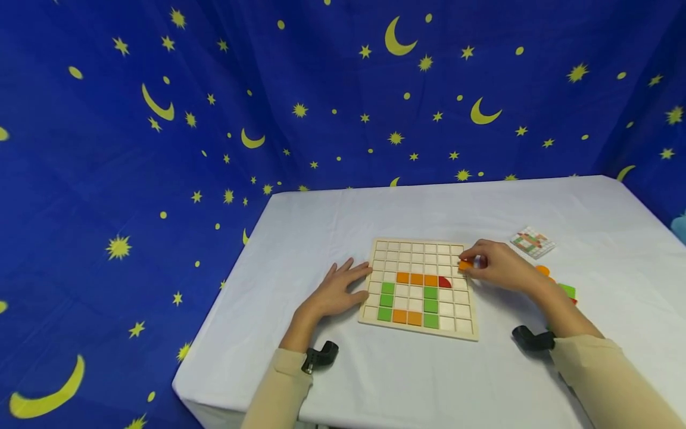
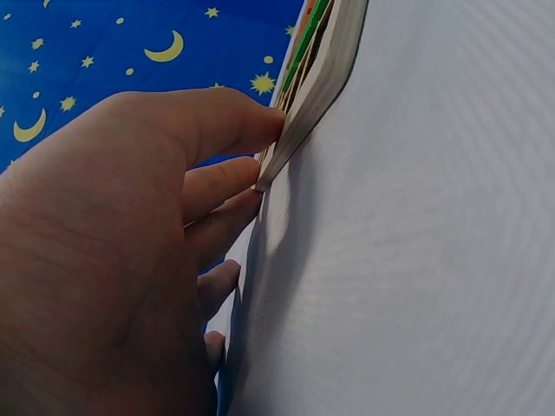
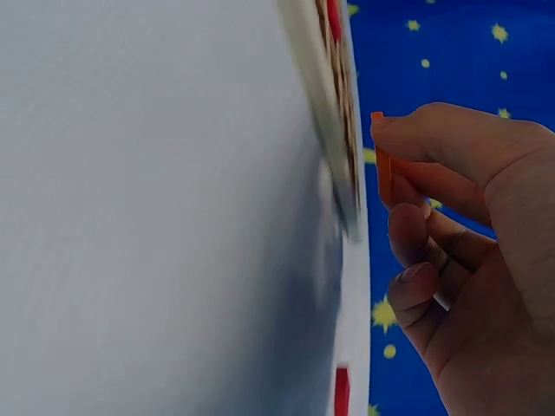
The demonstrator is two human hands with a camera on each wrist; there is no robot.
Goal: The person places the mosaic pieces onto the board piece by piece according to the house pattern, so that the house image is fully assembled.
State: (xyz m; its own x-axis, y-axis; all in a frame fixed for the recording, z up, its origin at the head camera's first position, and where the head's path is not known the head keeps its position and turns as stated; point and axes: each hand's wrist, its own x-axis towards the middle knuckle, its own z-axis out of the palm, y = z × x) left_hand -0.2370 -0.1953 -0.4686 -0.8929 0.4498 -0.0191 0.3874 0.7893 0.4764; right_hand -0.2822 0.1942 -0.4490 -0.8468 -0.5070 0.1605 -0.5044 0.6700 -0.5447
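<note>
A wooden grid board lies on the white table, with green squares, orange squares and one red quarter-round tile set in its cells. Between thumb and fingers, my right hand pinches an orange tile over the board's right edge. In the right wrist view the orange tile shows edge-on, its fingers curled beside it. My left hand lies with spread, relaxed fingers at the board's left edge. Its thumb and fingertips touch the board's side in the left wrist view.
A small card with a printed grid pattern lies at the back right. Loose tiles, among them an orange round one and a green one, sit partly hidden behind the right forearm. A blue star-patterned cloth hangs behind the table.
</note>
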